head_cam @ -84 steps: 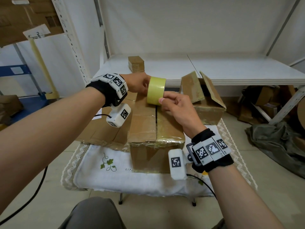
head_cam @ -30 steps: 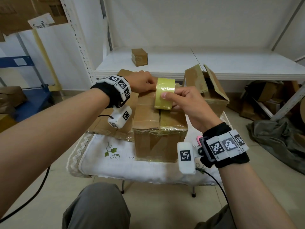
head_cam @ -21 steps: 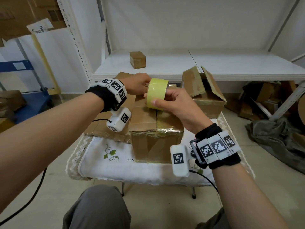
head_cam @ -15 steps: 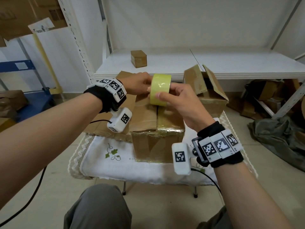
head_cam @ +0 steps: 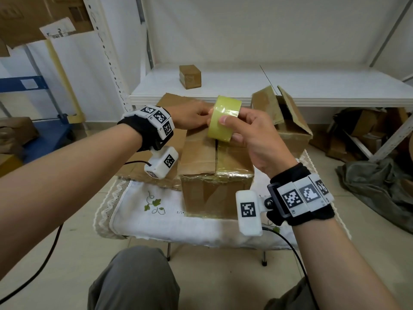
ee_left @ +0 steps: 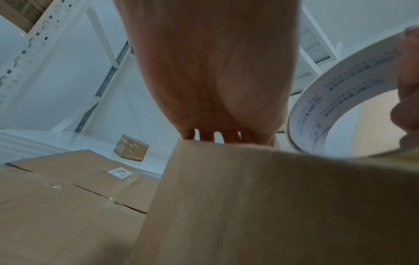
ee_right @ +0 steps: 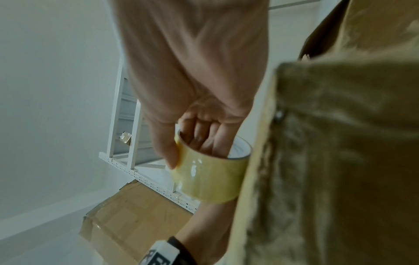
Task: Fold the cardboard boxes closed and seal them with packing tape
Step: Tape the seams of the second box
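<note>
A closed cardboard box [head_cam: 201, 162] stands on the white cloth, its top seam running away from me and its right half glossy with tape. My right hand [head_cam: 232, 128] grips a yellowish packing tape roll [head_cam: 224, 118] just above the box's far end, thumb on the outside and fingers through the core [ee_right: 204, 143]. My left hand [head_cam: 194, 115] lies at the box's far edge, touching the roll's left rim. In the left wrist view its fingers [ee_left: 211, 134] reach over that edge and their tips are hidden. An open box [head_cam: 288, 126] with raised flaps stands to the right.
A low, flat taped box [head_cam: 143, 168] lies left of the closed one. The table's embroidered cloth [head_cam: 156, 215] covers the near edge. Behind is a white shelf [head_cam: 312, 86] with a small box [head_cam: 190, 76]. Cardboard and dark fabric [head_cam: 380, 186] lie on the floor at right.
A second ago the roll sat low on the box top. My right hand has lifted it slightly and holds it above the far end. My left hand has stayed at the far edge.
</note>
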`<state>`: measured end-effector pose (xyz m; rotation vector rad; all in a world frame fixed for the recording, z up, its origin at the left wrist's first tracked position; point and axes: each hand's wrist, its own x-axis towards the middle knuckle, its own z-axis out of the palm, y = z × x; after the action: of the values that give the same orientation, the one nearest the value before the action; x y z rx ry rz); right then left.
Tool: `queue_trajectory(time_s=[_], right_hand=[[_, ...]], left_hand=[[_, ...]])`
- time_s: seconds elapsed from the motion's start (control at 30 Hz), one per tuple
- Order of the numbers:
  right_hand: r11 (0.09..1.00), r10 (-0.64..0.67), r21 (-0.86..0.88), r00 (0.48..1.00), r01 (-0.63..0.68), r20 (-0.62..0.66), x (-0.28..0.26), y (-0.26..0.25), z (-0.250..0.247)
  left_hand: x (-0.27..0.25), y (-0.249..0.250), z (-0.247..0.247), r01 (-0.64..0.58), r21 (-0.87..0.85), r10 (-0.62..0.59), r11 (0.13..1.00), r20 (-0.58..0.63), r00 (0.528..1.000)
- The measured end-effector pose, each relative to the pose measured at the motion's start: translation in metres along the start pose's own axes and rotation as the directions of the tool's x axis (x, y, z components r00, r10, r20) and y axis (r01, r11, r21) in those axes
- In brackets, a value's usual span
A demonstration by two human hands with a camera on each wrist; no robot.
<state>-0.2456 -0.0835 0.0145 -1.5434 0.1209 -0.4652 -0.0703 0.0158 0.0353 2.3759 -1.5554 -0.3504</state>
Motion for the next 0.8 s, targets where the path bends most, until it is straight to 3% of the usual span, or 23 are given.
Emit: queue_trajectory(time_s=[0.2, 0.3, 0.37, 0.47, 0.57, 0.67, 0.8], right_hand=[[0.995, 0.065, -0.079, 0.997, -0.062, 0.039, -0.002, 0.005, -0.003], [0.992, 0.063, -0.109, 0.998, -0.059, 0.032, -0.004, 0.005, -0.003], [0.995, 0.065, -0.074, 0.998, -0.064, 0.017, -0.005, 0.002, -0.005], [0.995, 0.077, -0.051, 0.995, -0.080, -0.069, -0.004, 0.000, -0.011], [0.983, 0.148, -0.083, 0.975, -0.163, -0.165, -0.002, 0.000, -0.019], [0.971, 0.217, -0.050, 0.948, -0.235, -0.234, -0.002, 0.000, -0.028], [0.951, 0.302, -0.007, 0.938, -0.308, -0.172, -0.007, 0.000, -0.028]], left_hand=[[0.003, -0.003, 0.009, -0.058, 0.059, 0.059, 0.997, -0.020, 0.998], [0.008, -0.004, 0.007, -0.037, -0.039, 0.037, 0.999, -0.001, 0.999], [0.009, -0.008, 0.000, -0.032, -0.126, 0.025, 0.992, -0.050, 0.998], [0.010, -0.025, -0.004, 0.095, -0.242, -0.144, 0.966, -0.194, 0.970], [0.002, -0.033, 0.006, 0.289, -0.475, -0.358, 0.831, -0.061, 0.932], [-0.006, -0.033, 0.023, 0.356, -0.637, -0.359, 0.684, 0.131, 0.924], [-0.005, -0.038, 0.042, 0.379, -0.787, -0.348, 0.487, 0.223, 0.911]])
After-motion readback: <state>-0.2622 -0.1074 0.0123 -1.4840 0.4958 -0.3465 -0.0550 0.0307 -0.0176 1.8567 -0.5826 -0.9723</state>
